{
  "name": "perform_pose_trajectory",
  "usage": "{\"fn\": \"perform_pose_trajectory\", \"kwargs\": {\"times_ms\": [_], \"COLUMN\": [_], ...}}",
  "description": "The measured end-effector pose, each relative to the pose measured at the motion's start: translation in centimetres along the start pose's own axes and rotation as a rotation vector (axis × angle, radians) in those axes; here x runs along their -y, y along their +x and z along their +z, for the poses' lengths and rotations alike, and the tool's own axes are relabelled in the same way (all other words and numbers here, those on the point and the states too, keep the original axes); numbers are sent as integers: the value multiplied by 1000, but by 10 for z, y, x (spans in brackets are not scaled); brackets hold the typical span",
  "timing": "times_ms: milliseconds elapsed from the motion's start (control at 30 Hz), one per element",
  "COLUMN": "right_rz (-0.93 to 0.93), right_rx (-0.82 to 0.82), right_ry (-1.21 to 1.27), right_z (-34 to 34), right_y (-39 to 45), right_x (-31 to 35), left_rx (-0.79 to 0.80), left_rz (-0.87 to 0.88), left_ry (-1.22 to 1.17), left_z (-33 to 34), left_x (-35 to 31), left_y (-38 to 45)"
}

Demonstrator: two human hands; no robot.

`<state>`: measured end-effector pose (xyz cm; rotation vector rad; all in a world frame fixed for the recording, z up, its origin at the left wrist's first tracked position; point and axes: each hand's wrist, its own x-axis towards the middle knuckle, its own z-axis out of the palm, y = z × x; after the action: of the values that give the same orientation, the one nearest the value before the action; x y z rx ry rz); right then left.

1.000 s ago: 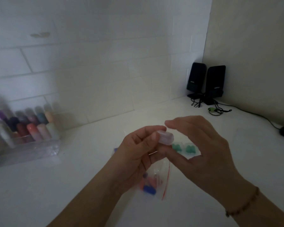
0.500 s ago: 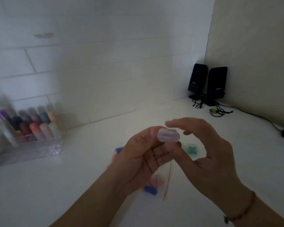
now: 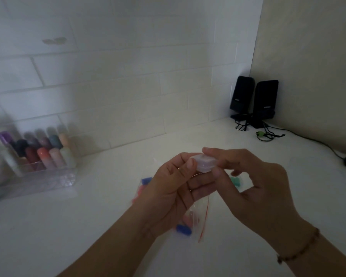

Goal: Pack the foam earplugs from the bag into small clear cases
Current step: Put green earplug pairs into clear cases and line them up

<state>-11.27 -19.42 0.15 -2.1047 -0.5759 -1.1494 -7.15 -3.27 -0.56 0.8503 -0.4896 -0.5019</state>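
1. Above a pale white countertop (image 3: 88,226), two bare hands meet over the middle of the surface, holding a small clear plastic case (image 3: 205,164) between them.
2. Left hand (image 3: 172,194) pinches the case with its thumb on the near side and curled fingers beneath it.
3. Right hand (image 3: 254,188) grips the case's right end, forefinger along the top and thumb at the side; a beaded bracelet (image 3: 300,250) circles that wrist.
4. Whether the case holds anything cannot be told; it looks closed, but the blur leaves this unsure.
5. Below the hands lies a clear zip bag with a red seal line (image 3: 203,222) flat on the counter, with blue and pink foam earplugs (image 3: 183,229) inside; more blue and pink pieces show just left of the left hand.
6. Green earplugs (image 3: 235,181) sit on the counter behind the right hand.
7. At far left, a clear acrylic organiser of coloured tubes (image 3: 38,156) stands against a white tiled wall (image 3: 118,76).
8. Two black desktop speakers (image 3: 254,100) stand in the far right corner, where the tiles meet a plain beige wall (image 3: 308,56), with dark cables (image 3: 268,132) trailing along the counter.
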Motion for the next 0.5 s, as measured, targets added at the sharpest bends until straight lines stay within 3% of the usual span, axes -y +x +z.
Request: {"fn": "perform_pose_trajectory", "kwargs": {"times_ms": [400,500], "right_rz": [-25,-10], "right_rx": [9,3], "right_ry": [-160,-95], "right_z": [-1,-4], "right_y": [6,4], "right_x": [0,1], "left_rx": [-39,-4], "left_rz": [-7,-21], "left_ry": [65,118], "left_z": [-5,-5], "left_x": [0,-1], "left_y": [3,3]}}
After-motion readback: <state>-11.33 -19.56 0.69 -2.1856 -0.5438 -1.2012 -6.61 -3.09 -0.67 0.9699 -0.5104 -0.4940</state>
